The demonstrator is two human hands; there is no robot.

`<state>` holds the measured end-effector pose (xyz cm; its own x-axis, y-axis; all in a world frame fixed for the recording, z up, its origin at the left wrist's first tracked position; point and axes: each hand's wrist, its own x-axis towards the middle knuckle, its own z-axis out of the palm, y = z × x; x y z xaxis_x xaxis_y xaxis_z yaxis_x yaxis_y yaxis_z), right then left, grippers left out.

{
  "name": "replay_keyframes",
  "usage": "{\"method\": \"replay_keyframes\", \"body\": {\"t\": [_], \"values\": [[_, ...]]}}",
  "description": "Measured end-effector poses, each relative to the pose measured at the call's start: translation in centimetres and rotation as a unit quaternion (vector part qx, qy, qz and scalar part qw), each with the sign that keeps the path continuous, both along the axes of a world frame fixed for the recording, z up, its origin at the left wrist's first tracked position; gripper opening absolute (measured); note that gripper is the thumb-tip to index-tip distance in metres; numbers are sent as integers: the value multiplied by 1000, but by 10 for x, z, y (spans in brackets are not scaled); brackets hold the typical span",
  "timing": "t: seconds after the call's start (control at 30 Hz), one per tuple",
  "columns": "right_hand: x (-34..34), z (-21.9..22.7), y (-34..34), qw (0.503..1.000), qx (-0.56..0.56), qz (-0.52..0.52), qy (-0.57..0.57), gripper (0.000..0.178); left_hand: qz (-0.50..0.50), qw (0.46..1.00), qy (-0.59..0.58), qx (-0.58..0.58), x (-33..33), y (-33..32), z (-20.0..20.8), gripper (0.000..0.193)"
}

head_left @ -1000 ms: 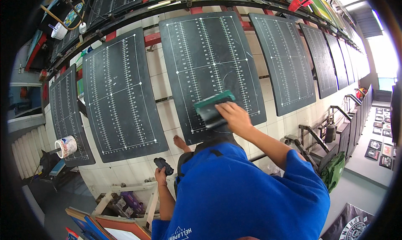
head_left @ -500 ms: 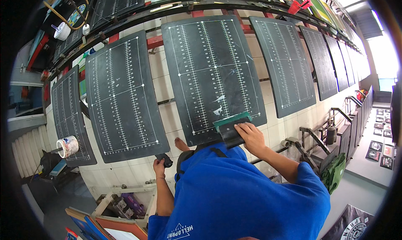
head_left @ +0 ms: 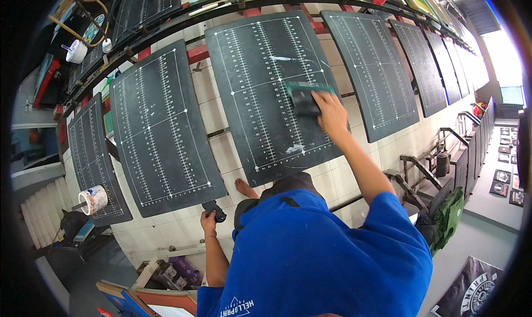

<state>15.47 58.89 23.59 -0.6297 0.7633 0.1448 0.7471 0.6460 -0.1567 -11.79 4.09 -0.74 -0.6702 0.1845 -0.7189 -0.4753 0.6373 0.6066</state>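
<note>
Tiled floor, glare to your right

Below your left hand (head_left: 208, 224) and right hand (head_left: 332, 117) you have a floor of white square tiles (head_left: 226, 157). Well right of your right hand, a glaring white window or doorway (head_left: 504, 57) stands beside a dark grey panel (head_left: 472, 13). Also on that side are a pale surface (head_left: 483, 191) bearing rows of dark square prints (head_left: 502, 176) and a smooth grey floor (head_left: 481, 238). Far left of your left hand runs a row of long white slats (head_left: 42, 214); nearer it sits a low off-white open frame (head_left: 146, 273).
</note>
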Motion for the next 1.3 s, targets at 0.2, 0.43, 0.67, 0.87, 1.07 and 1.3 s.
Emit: {"method": "replay_keyframes", "body": {"t": [0.2,0.43,0.67,0.87,1.07,1.3], "values": [[69,4,-112,999,-37,19,-27,78,21,999,-49,8,36,-35,-36,18],[-72,-7,-45,989,1,144,45,63,9,996,-80,-34,45,-32,-5,24],[-164,-34,145,956,119,260,67,43,86,995,-45,29,29,-10,33,12],[-100,-7,188,972,29,234,20,58,53,998,-13,-1,36,-22,28,16],[-9,2,150,989,5,139,-51,64,-15,999,28,-23,8,-22,13,15],[46,14,19,997,-29,-24,-69,65,-61,998,11,8,-71,-31,-9,16]]}}
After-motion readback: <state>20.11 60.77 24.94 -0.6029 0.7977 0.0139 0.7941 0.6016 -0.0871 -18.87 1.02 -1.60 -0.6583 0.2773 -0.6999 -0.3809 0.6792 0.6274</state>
